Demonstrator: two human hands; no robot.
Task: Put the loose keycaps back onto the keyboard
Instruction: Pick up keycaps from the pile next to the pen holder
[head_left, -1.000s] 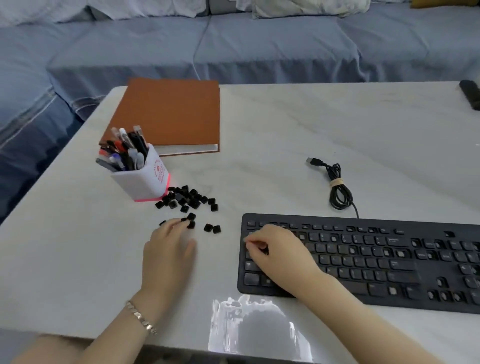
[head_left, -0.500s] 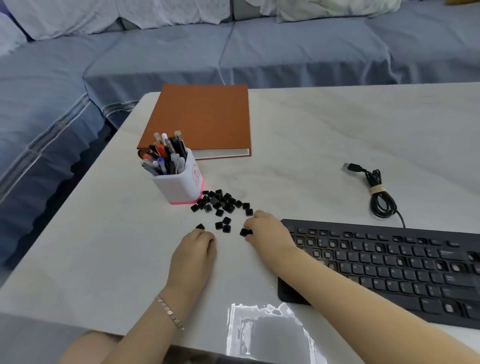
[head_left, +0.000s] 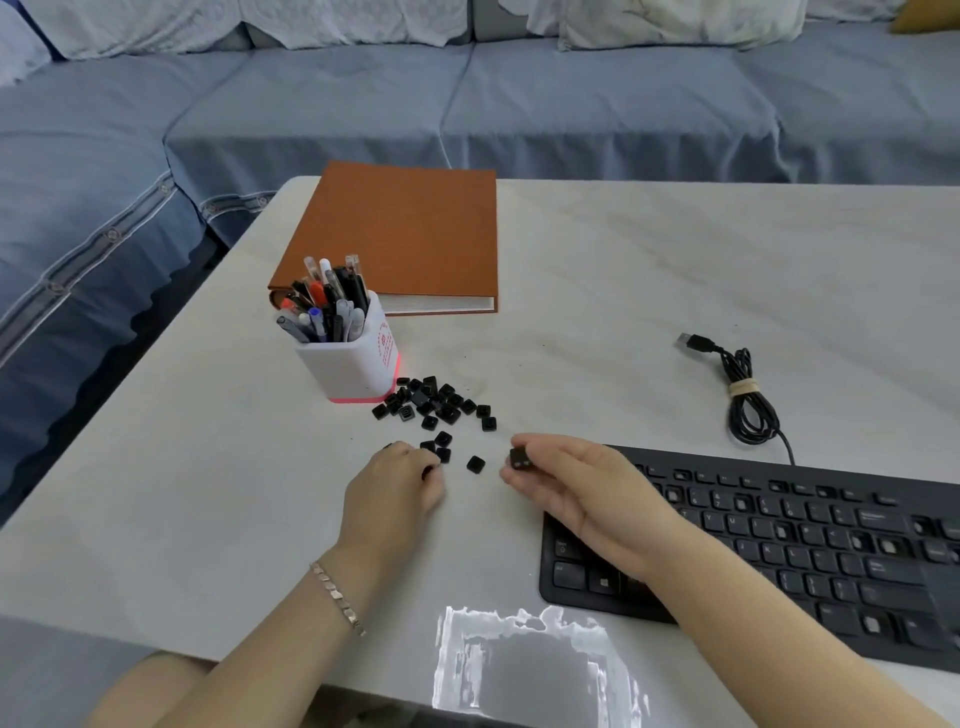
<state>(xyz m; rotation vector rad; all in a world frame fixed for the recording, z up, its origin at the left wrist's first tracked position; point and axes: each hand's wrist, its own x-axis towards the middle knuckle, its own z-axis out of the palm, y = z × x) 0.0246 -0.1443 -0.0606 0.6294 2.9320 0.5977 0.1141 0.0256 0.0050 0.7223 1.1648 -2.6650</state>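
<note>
A black keyboard (head_left: 810, 540) lies at the right front of the white table, with several empty key sockets. Loose black keycaps (head_left: 436, 405) are scattered beside the pen cup, a few more nearer me. One single keycap (head_left: 475, 463) lies between my hands. My right hand (head_left: 576, 493) is raised just off the keyboard's left end and pinches a black keycap (head_left: 518, 459) between thumb and fingertips. My left hand (head_left: 397, 483) rests on the table with curled fingers touching the nearest keycaps; whether it holds one is hidden.
A white pen cup (head_left: 353, 364) full of pens stands left of the keycaps. Behind it lies an orange book (head_left: 410, 234). The keyboard's coiled USB cable (head_left: 745, 400) sits behind the keyboard. A blue sofa runs along the table's far and left sides.
My right hand left the keyboard's left keys, reached the loose keycaps and now holds one lifted. The view shifted left. My left hand stayed by the nearest keycaps.
</note>
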